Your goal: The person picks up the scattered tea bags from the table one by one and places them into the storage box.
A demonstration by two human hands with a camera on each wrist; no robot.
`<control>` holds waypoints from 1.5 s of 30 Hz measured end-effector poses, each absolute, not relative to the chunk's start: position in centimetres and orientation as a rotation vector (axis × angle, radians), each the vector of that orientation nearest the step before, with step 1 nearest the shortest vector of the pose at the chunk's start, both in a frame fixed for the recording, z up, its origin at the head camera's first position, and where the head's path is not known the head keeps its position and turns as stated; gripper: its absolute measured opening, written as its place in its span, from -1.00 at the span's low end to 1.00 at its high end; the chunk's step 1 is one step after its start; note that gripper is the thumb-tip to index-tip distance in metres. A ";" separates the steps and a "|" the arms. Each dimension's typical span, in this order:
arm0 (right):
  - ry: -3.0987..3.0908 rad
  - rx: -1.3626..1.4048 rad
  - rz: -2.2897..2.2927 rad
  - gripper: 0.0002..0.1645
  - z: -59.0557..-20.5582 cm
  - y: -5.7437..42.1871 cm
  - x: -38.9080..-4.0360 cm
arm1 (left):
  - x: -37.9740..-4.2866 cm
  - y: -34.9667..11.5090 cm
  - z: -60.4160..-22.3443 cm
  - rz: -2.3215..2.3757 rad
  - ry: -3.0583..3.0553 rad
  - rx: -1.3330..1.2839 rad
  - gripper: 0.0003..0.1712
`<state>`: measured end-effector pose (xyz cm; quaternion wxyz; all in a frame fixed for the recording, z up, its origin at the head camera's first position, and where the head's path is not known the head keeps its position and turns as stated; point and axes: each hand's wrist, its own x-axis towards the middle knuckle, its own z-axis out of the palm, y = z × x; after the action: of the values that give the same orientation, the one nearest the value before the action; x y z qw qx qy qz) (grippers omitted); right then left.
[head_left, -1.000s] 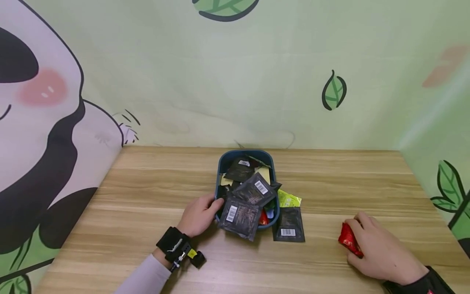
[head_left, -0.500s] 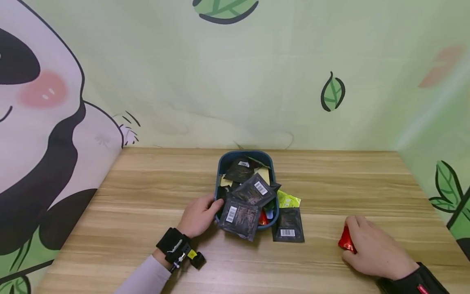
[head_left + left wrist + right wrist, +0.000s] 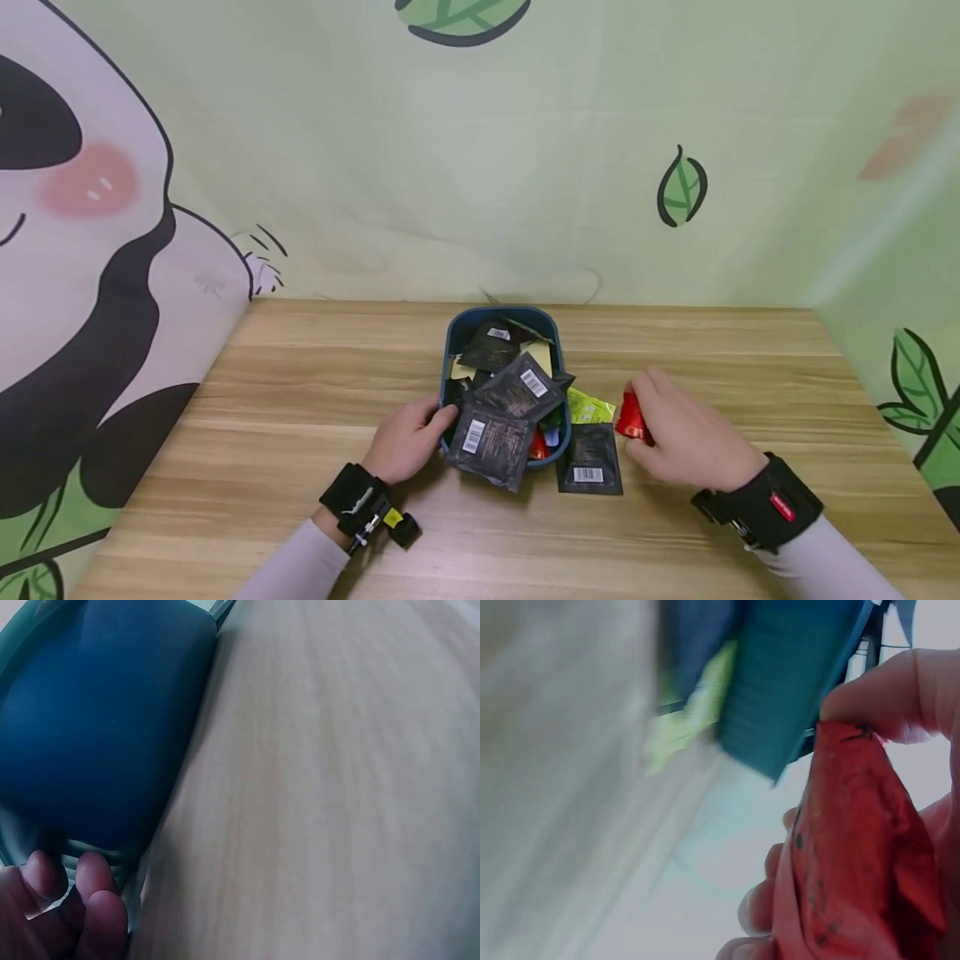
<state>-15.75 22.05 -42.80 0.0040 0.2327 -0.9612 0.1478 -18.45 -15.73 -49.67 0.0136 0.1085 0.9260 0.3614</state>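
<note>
Red packet (image 3: 632, 419): pinched in the right hand (image 3: 678, 442), thumb and fingers closed round it, held above the table (image 3: 300, 392) just right of the blue tray (image 3: 452, 337). The right wrist view shows the foil creased under the fingertip (image 3: 900, 694).

Tray: heaped with black sachets (image 3: 491, 440); one overhangs the near rim. A black sachet (image 3: 589, 458) and a yellow-green one (image 3: 588, 407) lie on the table against its right side.

Left hand (image 3: 408, 439): fingers curled on the tray's left rim, gripping it.

Risks, as judged:
- Pile is already above the rim, so another packet set on top may slide off.
- Overhanging sachet may drop if nudged.
- Smooth foil and a light pinch: the packet could slip out early.
- Tray may shift if the left hand lets go.
</note>
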 end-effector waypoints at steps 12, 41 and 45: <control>-2.922 0.979 0.571 -0.35 -38.6 15.0 -22.3 | -18.4 -15.5 -49.5 1.125 2.874 0.343 -0.67; -2.890 1.104 0.422 0.35 -39.0 12.4 -23.6 | -18.5 -15.8 -49.4 1.129 2.847 0.339 -0.66; -2.907 1.087 0.430 0.37 -39.9 14.1 -22.7 | -18.5 -15.8 -49.4 1.129 2.848 0.334 -0.66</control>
<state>-22.73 14.13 -39.94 0.0041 0.3469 -0.9278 0.1371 -18.55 -15.82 -49.41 0.0299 0.1082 0.9238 0.3660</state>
